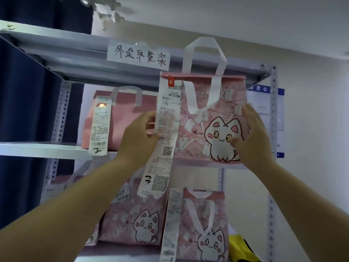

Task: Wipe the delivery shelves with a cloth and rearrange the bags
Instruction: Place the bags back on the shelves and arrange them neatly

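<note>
- Fingers [149, 117] of the left hand [138, 138] curl round the left edge of the pink cat bag [205, 110]; they go partly behind the long receipt [167, 129], so how far they reach I cannot tell
- On the other side, the fingers [249, 113] of the right hand [252, 137] lie close together, almost straight up the right edge, while the thumb presses on the front near the cat drawing
- I judge that this hold from two sides is chosen because the bag is soft and wide, so it stays upright and square while it gets its place
- The bag is at the right part of the middle shelf [43, 149], its bottom at the front edge; whether it already rests there I cannot tell
- A second pink bag [124, 118] stands to its left, further back
- The held bag is pink fabric with a white cartoon cat, and its white loop handles rise in front of the top shelf [56, 52]
- Its receipt hangs past the shelf edge and shows a handwritten 3; the neighbour's slip shows 2, so the numbers probably guide the order
- A yellow cloth [241, 246] lies low at the right, in no hand
</note>
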Motion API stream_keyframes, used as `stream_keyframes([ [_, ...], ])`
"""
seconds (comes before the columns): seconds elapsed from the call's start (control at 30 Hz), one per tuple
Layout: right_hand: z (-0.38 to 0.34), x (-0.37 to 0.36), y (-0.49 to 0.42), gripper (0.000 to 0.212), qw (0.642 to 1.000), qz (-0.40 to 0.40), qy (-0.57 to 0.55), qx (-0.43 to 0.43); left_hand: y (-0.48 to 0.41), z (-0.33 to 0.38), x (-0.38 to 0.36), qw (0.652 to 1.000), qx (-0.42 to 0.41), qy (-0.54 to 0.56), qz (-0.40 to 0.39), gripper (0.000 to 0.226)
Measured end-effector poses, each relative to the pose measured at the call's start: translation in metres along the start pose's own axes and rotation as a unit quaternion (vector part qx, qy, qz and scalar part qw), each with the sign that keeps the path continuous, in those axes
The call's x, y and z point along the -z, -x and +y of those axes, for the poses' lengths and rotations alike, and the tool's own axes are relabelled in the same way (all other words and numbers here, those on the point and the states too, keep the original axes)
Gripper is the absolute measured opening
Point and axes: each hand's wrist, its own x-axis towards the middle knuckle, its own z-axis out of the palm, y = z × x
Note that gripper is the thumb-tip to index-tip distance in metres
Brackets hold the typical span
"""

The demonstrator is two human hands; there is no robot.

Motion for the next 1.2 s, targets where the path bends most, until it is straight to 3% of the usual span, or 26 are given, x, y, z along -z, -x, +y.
stream_keyframes([
  [0.33, 0.062, -0.041, -0.026, 0.079, 0.997, -0.022, 0.07, -0.036, -0.032, -0.062, -0.068, 0.998, 0.027, -0.031, -0.037, 0.053],
  [0.67, 0.104, -0.095, -0.051, 0.058, 0.99, -0.035, 0.045, -0.133, -0.055, -0.097, -0.09, 0.995, 0.031, -0.089, -0.045, 0.048],
  [1.03, 0.117, -0.084, -0.044, 0.061, 0.995, -0.012, 0.024, -0.101, -0.051, -0.093, -0.092, 0.98, -0.001, -0.195, 0.034, 0.043],
  [1.2, 0.111, -0.054, -0.023, 0.035, 0.999, 0.02, -0.025, -0.016, -0.032, -0.066, -0.091, 0.972, -0.035, -0.217, 0.077, 0.043],
])
